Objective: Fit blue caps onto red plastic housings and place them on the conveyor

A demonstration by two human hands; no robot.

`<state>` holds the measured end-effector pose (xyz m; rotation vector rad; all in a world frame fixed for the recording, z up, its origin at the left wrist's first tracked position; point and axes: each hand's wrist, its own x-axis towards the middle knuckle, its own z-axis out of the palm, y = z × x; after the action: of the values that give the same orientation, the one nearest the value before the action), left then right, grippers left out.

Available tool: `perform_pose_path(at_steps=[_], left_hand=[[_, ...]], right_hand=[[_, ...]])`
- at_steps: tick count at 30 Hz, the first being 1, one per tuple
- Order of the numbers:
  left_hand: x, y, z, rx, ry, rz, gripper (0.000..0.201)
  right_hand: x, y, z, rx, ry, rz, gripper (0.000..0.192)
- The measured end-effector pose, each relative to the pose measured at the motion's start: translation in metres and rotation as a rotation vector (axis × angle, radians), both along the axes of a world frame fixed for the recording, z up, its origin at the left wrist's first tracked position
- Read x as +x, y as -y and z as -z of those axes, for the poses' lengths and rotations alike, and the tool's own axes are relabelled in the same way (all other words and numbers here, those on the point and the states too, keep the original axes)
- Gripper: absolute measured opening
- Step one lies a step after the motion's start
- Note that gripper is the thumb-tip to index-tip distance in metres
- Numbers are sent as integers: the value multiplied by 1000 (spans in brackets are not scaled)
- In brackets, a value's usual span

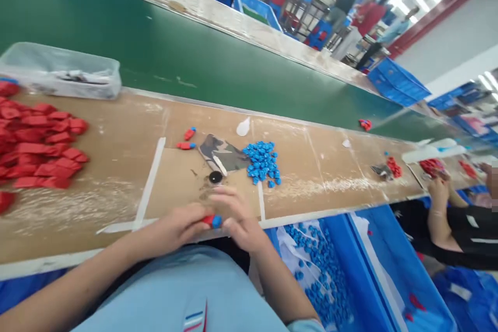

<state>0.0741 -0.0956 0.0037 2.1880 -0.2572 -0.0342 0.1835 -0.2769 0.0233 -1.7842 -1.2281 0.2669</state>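
Note:
My left hand [184, 227] is closed around a small red plastic piece with a blue cap [212, 221], just above the table's near edge. The blue end points right, towards my right hand [239, 218]. That hand's fingers stretch forward, apart from the thumb, whose tip is close to the cap; whether it touches cannot be made out. Just beyond my hands is a small round black pot [215, 177]. A white stick [220, 165] lies on a camouflage cloth [229, 153]. Two red pieces with blue ends [186, 146] rest left of the cloth, and a pile of blue caps [262, 162] lies right of it.
Many red pieces [42, 145] are heaped at the left, before a clear plastic box [62, 70]. A green conveyor belt [175, 57] runs behind the cardboard-covered table [303, 166]. Below right, a blue bin [338, 249] holds blue caps. A co-worker's hands [439, 184] are at far right.

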Motion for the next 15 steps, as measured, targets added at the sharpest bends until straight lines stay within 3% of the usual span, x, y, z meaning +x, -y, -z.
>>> perform_pose_path(at_steps=[1,3,4,6,8,11,15], left_hand=[[1,-12,-4,34,0,-96,33],[5,-39,-7,114,33,-321,33],[8,-52,-6,158,63,-446,32],[18,-75,-4,240,91,-650,31],[32,-91,-2,290,78,-744,25],[59,-106,1,311,-1,-720,20],[83,-108,3,308,-51,-782,20]], right_hand=[[11,10,4,-32,-9,153,41],[33,31,15,-115,52,621,33],[43,42,22,-132,66,732,34],[60,59,35,-165,77,826,40],[70,66,45,-292,116,900,47],[77,65,50,-461,135,872,47],[79,66,47,-553,76,874,47]])
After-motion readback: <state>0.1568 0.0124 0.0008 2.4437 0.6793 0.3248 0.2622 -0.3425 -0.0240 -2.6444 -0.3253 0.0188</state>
